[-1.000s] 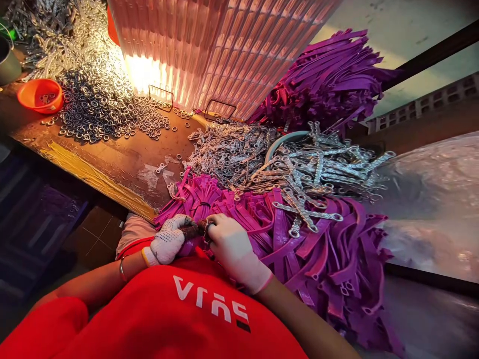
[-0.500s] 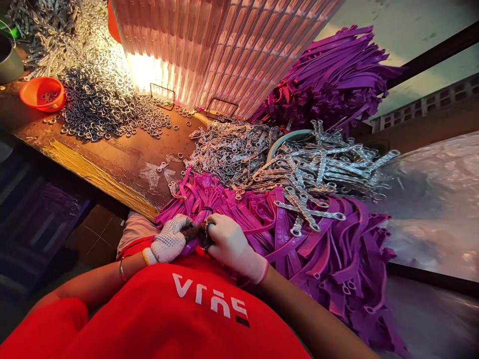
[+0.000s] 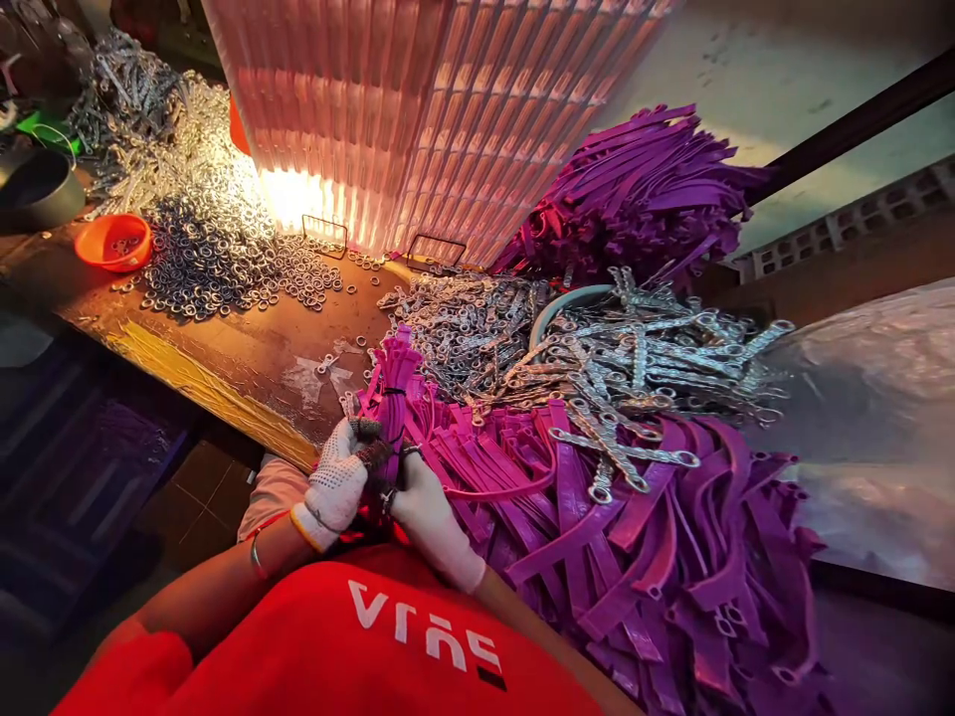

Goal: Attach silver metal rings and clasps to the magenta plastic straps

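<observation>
Both gloved hands close together before chest; left hand (image 3: 335, 484) fingers curled in grip, right hand (image 3: 427, 510) likewise.

An orange bowl (image 3: 113, 242) sat at the upper left of the frame beside a spread of small metal rings (image 3: 224, 264) on the worn bench (image 3: 246, 348). A ribbed translucent panel (image 3: 418, 109) glowed at top centre. Silver metal links (image 3: 634, 348) lay heaped at centre right, with a stack of purple straps (image 3: 642, 189) behind them.
</observation>
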The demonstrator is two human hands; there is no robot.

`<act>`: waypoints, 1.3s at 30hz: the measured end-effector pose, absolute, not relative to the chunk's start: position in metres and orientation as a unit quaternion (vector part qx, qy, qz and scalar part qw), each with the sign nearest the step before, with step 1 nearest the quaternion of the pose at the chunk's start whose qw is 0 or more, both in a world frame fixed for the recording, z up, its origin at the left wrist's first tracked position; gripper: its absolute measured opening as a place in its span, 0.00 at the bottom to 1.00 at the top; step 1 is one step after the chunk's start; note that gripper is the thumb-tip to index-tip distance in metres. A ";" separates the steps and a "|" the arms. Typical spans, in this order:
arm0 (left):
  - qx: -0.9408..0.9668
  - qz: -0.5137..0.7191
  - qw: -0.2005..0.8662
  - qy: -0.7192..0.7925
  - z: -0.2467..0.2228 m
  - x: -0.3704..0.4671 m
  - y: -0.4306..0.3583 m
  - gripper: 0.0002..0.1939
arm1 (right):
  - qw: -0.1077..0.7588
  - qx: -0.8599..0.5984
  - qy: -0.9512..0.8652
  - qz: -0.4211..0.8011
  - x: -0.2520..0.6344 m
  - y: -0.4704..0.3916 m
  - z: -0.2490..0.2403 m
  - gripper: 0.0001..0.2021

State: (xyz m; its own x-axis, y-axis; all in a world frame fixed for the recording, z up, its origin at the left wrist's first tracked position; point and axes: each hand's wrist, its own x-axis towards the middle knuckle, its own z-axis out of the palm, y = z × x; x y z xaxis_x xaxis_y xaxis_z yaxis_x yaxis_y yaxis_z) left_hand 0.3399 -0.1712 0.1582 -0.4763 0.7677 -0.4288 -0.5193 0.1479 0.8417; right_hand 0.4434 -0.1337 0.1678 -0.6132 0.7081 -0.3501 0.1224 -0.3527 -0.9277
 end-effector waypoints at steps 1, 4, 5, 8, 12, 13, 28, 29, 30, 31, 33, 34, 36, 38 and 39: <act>0.101 0.654 0.514 0.546 0.161 0.340 -0.171 0.19 | 0.205 -0.396 -0.539 0.715 0.443 -0.132 0.167 0.18; 0.089 0.680 0.550 0.477 0.174 0.340 -0.174 0.22 | 0.221 -0.382 -0.548 0.710 0.446 -0.128 0.169 0.16; 0.090 0.688 0.557 0.457 0.179 0.339 -0.175 0.23 | 0.227 -0.371 -0.542 0.719 0.446 -0.127 0.171 0.16; 0.090 0.697 0.576 0.418 0.192 0.335 -0.179 0.27 | 0.232 -0.339 -0.525 0.745 0.445 -0.125 0.178 0.18; 0.089 0.702 0.586 0.395 0.198 0.331 -0.187 0.26 | 0.237 -0.317 -0.544 0.740 0.445 -0.126 0.182 0.23; 0.087 0.703 0.586 0.392 0.198 0.330 -0.189 0.25 | 0.236 -0.310 -0.545 0.742 0.445 -0.126 0.183 0.24; 0.115 0.692 0.557 0.445 0.211 0.327 -0.193 0.26 | 0.218 -0.238 -0.617 0.717 0.451 -0.125 0.194 0.31; 0.115 0.691 0.559 0.443 0.209 0.326 -0.190 0.26 | 0.215 -0.250 -0.631 0.702 0.452 -0.124 0.193 0.30; 0.115 0.689 0.565 0.439 0.208 0.324 -0.187 0.26 | 0.209 -0.269 -0.651 0.679 0.453 -0.122 0.193 0.29; 0.113 0.688 0.570 0.435 0.207 0.323 -0.184 0.26 | 0.204 -0.293 -0.673 0.648 0.455 -0.119 0.192 0.28; 0.110 0.686 0.578 0.427 0.205 0.320 -0.178 0.26 | 0.209 -0.343 -0.712 0.575 0.458 -0.114 0.193 0.28; 0.109 0.686 0.581 0.424 0.204 0.318 -0.175 0.25 | 0.219 -0.359 -0.726 0.543 0.459 -0.111 0.194 0.28; 0.104 0.691 0.578 0.422 0.201 0.313 -0.169 0.24 | 0.241 -0.369 -0.743 0.503 0.459 -0.106 0.197 0.28; 0.095 0.698 0.572 0.420 0.194 0.306 -0.163 0.23 | 0.240 -0.363 -0.755 0.490 0.453 -0.101 0.198 0.27; 0.089 0.702 0.569 0.420 0.189 0.301 -0.158 0.22 | 0.231 -0.358 -0.763 0.486 0.448 -0.099 0.198 0.27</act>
State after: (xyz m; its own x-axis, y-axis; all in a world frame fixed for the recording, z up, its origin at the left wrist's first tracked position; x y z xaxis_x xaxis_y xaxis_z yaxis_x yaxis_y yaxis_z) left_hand 0.3006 -0.1581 0.1891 -0.3375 0.8730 -0.3520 -0.7234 -0.0013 0.6904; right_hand 0.4478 -0.0989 0.1980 -0.6364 0.7713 0.0053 0.3221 0.2719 -0.9068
